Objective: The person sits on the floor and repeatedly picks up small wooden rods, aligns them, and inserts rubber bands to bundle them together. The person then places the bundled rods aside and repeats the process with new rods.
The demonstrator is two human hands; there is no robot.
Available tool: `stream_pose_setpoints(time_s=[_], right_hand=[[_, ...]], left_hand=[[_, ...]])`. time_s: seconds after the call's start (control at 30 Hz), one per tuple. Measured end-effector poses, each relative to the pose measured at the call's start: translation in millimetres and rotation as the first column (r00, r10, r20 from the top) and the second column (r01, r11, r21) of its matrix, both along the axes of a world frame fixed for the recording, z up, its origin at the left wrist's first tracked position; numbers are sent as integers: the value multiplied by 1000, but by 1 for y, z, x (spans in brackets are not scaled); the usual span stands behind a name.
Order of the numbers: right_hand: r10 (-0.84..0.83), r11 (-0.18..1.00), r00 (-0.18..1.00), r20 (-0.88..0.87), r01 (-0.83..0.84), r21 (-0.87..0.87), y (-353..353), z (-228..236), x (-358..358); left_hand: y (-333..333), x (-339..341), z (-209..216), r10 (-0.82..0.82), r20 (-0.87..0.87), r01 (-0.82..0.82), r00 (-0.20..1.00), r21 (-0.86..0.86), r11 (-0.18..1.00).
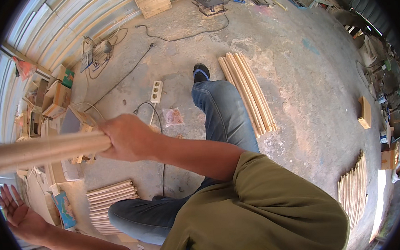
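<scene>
Free flr (306, 104) R, held rods (50, 150) + pwr strip (156, 92) in way L

A workshop — poles (248, 94) stacked on a concrete floor (298, 82), a corded machine (208, 1) near its far edge, corrugated wall (81, 17) alongside.

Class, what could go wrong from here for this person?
The right hand alone grips the wood near one end; the left hand is open, so it might tip.

The black cable on the floor near the left leg could catch a foot.

Poles lying beside the right leg might roll if kicked.
</scene>
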State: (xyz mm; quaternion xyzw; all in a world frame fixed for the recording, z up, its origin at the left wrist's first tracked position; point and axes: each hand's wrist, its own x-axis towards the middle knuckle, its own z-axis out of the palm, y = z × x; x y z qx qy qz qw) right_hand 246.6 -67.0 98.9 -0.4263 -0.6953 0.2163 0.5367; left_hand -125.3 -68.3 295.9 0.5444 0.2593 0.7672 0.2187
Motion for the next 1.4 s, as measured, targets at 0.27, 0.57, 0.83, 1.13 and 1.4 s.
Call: stream_pose_setpoints(time_s=[0.27, 0.57, 0.83, 1.13, 1.4], right_hand=[[-783, 614, 622, 22, 777, -141, -49, 14, 296], [-618, -93, 413, 669, 807, -584, -185, -294, 404], [-619, -220, 400, 676, 738, -638, -193, -411, 407], [-432, -161, 517, 739, 762, -627, -191, -447, 410], [-604, -227, 219, 766, 874, -429, -210, -451, 376]], left_hand=[[17, 36, -196, -61, -131, -19, 990, -535, 845], [-15, 85, -344, -223, -216, -125, 951, -924, 361], [-12, 95, -363, -316, -382, -311, 868, -916, 252], [-11, 97, -377, -391, -365, -292, 845, -927, 235], [-12, 107, -365, -346, -445, -331, 826, -880, 341]])
